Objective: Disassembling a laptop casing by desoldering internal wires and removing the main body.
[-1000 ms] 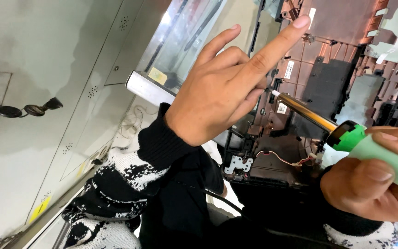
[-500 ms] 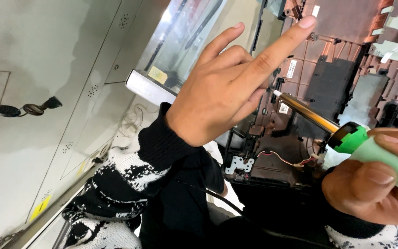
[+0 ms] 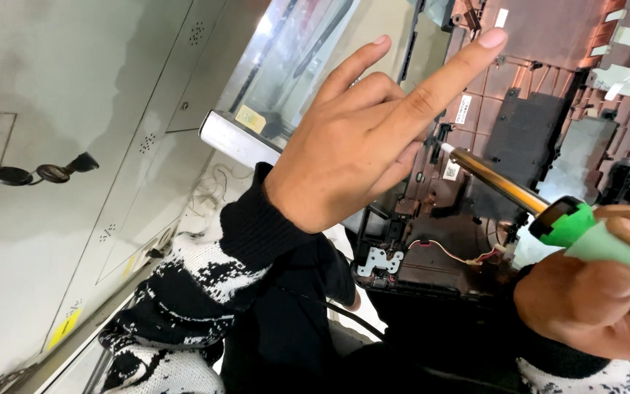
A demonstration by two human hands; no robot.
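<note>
Head view: opened laptop base, dark plastic shell, seen tilted; it fills the upper right.
Tool: screwdriver, green handle, brass-coloured shaft, tip down near the middle of the shell, just below the left fingers.
Right hand: fingers wrapped tight round the green handle, thumb on top. Firm grip.
Left hand: holds nothing. Index finger straight out, tip over the upper part of the shell; middle finger half raised, the rest curled in. Cannot tell if the fingertip touches the plastic.
Step, my read: driving or locating a screw in the base, left hand clear of the tip.
Next move needs: tip seated square in the screw head and the shaft kept upright to it; screw itself is too small to make out.
Nearby on shell: silver hinge bracket at lower edge, thin red-and-white wire beside it.
Further out: glass-topped panel behind left hand; grey metal cabinet far left with keys in lock.
Sleeves: black-and-white knit.
</note>
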